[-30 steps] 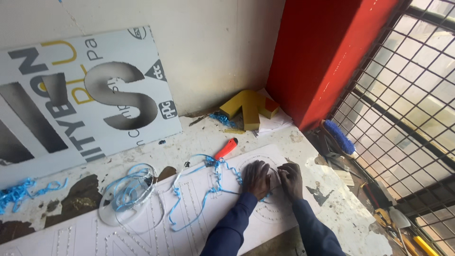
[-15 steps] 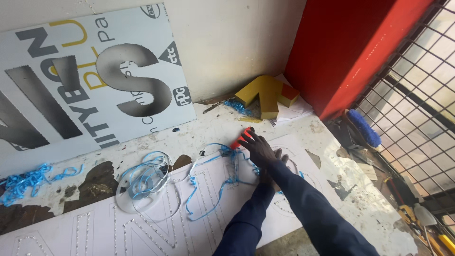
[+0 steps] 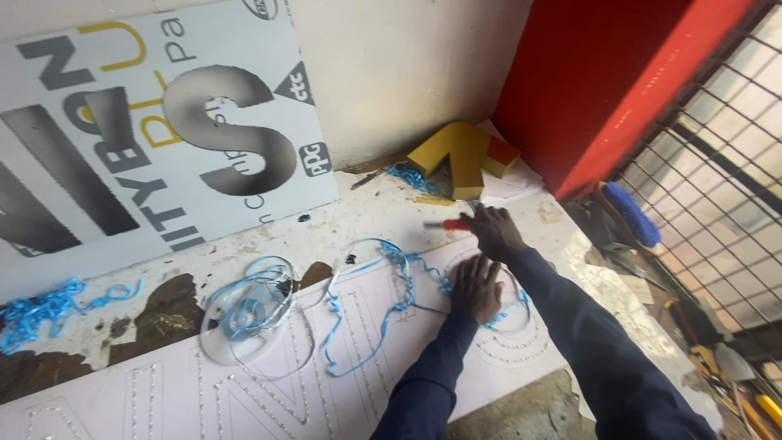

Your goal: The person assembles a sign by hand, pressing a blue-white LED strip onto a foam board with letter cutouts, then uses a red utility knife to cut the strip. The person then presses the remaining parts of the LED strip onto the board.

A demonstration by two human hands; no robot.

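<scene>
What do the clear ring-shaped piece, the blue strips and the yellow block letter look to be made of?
Clear ring-shaped piece: likely acrylic, glossy; the board shows through it.
Blue strips: thin film or tape, probably plastic; they curl and tangle loosely.
Yellow block letter: rigid, with a smooth painted-looking face; metal or plastic cannot be told.

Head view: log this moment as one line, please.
left hand: flat on white panel | right hand: gripping red-handled tool | blue strip: loose on panel
</scene>
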